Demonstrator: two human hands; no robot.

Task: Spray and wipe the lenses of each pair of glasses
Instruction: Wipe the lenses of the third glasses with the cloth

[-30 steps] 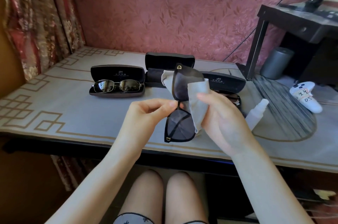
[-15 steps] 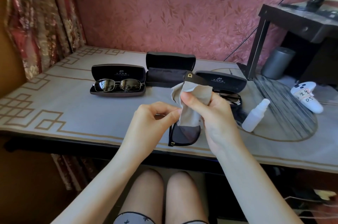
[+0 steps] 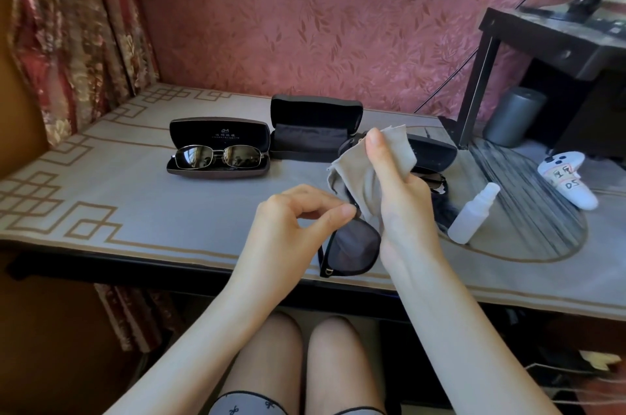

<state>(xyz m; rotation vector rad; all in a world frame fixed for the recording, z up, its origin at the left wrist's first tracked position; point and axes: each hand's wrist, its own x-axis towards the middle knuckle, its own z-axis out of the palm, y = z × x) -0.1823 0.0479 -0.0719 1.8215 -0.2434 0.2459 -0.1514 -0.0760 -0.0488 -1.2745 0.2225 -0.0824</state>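
Above the near edge of the grey table (image 3: 135, 218), your left hand (image 3: 298, 218) pinches the black plastic dark-lensed sunglasses (image 3: 352, 250) at the bridge — your right hand (image 3: 399, 197) clamps a grey wiping cloth (image 3: 359, 177) over their upper lens. Farther back stands a white plastic spray bottle (image 3: 472, 214).

Flowered curtain (image 3: 67, 42), upper left. Red leaf-pattern wall (image 3: 305, 35) behind the desk (image 3: 135, 197), which has a grey top with a tan key border. Dark stand (image 3: 559, 45) at upper right, grey cylinder (image 3: 515, 116) beneath it. White controller (image 3: 565, 184) with handwritten labels lies on the desk at the right edge.
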